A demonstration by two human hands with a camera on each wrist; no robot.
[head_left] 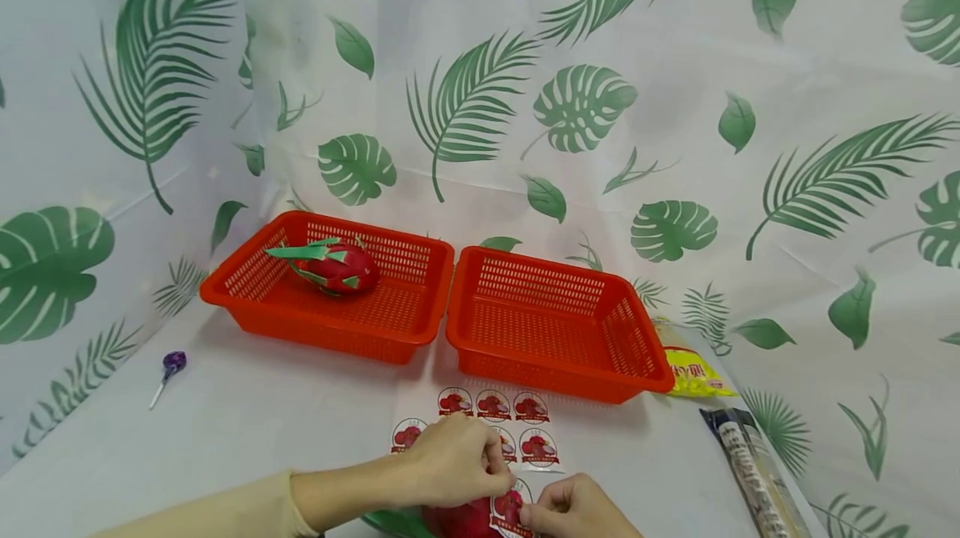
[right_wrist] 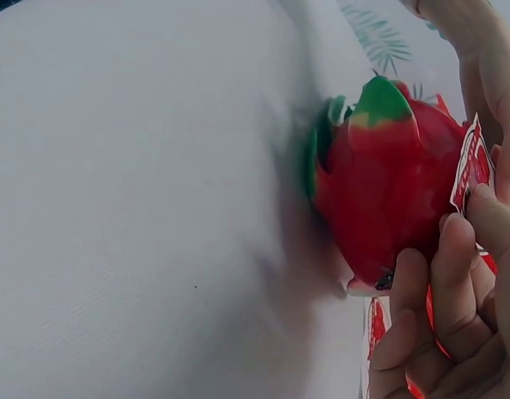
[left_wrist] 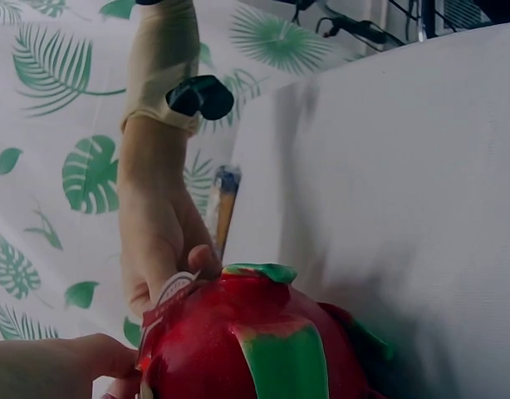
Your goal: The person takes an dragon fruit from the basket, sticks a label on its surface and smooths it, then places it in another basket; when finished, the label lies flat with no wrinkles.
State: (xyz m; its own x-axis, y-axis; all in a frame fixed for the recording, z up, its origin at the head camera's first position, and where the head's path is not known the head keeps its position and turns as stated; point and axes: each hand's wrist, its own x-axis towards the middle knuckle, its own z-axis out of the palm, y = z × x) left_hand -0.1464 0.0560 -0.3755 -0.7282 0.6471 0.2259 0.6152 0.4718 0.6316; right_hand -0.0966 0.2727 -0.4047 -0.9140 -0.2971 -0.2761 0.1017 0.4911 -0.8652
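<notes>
A red dragon fruit (head_left: 459,520) with green-tipped scales lies on the white table at the bottom of the head view, partly covered by the hands. Against its side stands a round-printed sticker (head_left: 508,510) with a red banner. My left hand (head_left: 454,465) reaches over the fruit and pinches the sticker's upper edge between thumb and forefinger. From the other side, my right hand (head_left: 579,508) pinches the sticker's right edge. In the right wrist view the sticker (right_wrist: 471,169) stands partly off the fruit's skin (right_wrist: 384,187), and right fingertips touch the fruit.
Behind the hands lies a sheet of several stickers (head_left: 423,406). Two red baskets stand farther back: the left basket (head_left: 322,336) holds another dragon fruit (head_left: 341,269), beside the right basket (head_left: 540,373). A lollipop (head_left: 173,364) lies left; a yellow packet (head_left: 693,371) and a long wrapped pack (head_left: 753,467) lie right.
</notes>
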